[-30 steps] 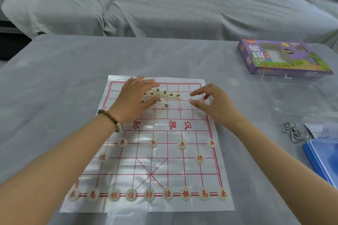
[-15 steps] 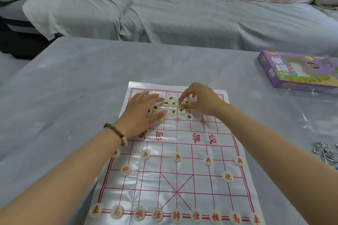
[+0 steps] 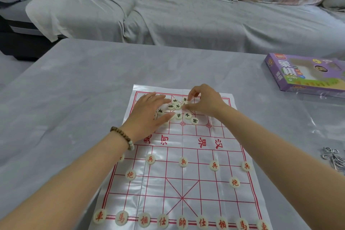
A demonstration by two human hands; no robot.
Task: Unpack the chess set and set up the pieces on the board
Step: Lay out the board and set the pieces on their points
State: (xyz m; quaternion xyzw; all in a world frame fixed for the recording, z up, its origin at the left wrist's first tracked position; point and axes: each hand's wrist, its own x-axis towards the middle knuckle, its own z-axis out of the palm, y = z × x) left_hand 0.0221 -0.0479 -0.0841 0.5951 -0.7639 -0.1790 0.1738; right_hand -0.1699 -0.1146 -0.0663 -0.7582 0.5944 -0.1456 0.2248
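Red side set; sorting black pile [image 3: 177,111] on board [image 3: 188,183]: left hand [image 3: 149,112] flat and spread over it, right hand [image 3: 203,101] pinching narrowly, contents unclear; next, single out one piece.

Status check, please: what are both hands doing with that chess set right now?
Left hand flat, open over the black pieces. Right hand pinching at one in the pile. Red pieces set; black unsorted. Nothing in the way on the board.
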